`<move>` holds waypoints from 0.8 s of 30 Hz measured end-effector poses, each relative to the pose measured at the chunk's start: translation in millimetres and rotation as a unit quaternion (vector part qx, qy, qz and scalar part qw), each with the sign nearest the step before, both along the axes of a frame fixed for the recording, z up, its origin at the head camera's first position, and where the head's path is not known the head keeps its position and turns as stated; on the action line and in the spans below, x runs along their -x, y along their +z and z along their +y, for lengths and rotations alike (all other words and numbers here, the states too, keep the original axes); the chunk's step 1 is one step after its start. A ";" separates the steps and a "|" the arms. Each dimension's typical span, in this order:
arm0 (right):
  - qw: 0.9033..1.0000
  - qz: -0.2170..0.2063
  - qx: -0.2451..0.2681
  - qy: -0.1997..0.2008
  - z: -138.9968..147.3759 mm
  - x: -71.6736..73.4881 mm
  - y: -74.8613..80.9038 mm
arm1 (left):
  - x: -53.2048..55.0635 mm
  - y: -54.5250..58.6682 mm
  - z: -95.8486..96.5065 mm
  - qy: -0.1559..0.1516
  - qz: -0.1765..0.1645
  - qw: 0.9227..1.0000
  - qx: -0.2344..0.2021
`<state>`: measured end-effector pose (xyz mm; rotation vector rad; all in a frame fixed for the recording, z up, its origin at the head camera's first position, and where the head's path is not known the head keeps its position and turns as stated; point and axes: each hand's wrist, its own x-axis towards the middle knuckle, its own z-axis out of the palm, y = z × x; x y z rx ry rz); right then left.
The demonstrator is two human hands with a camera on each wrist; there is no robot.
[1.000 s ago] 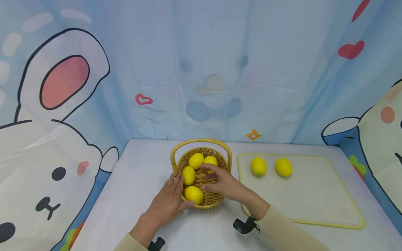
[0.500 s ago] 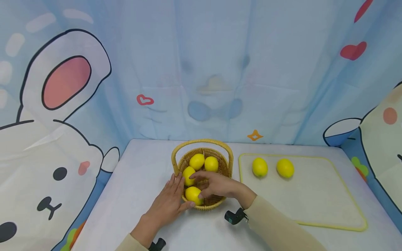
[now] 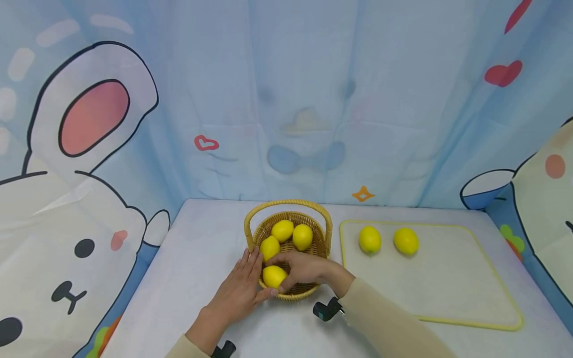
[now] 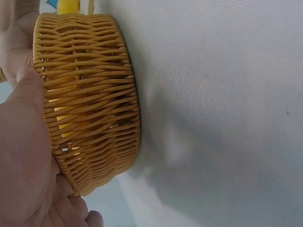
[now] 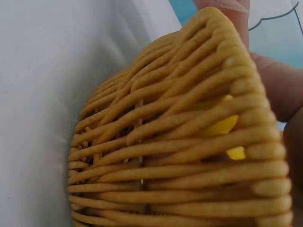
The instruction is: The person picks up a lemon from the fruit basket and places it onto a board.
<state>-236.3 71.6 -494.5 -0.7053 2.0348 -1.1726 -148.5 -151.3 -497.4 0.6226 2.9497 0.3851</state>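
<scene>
A wicker basket with an arched handle holds several yellow lemons. My left hand lies along the basket's left side with its fingers straight, the thumb reaching to the front rim. In the left wrist view that thumb rests by the rim of the woven wall. My right hand reaches into the basket from the right, thumb and fingers around the front lemon. Behind it in the basket are a left lemon, a back lemon and a right lemon.
To the right lies a white board with a yellow edge. Two more lemons sit near its back, a left one and a right one. A patterned curtain hangs behind the white table.
My right hand has moved from the far right lemon in the basket toward the front and closed around the front lemon. The left hand has stayed at the basket's side.
</scene>
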 end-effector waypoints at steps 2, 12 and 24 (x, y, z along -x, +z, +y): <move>1.000 -0.001 0.002 0.005 -0.1 0.4 0.0 | 0.3 -0.3 0.1 -0.001 -0.001 1.000 -0.001; 0.998 0.043 0.020 0.040 5.1 -1.3 7.5 | 0.5 0.2 1.0 -0.001 0.000 1.000 -0.014; 0.993 0.089 0.071 -0.034 15.9 -6.6 11.6 | 0.9 -0.3 -0.1 0.003 -0.002 1.000 -0.016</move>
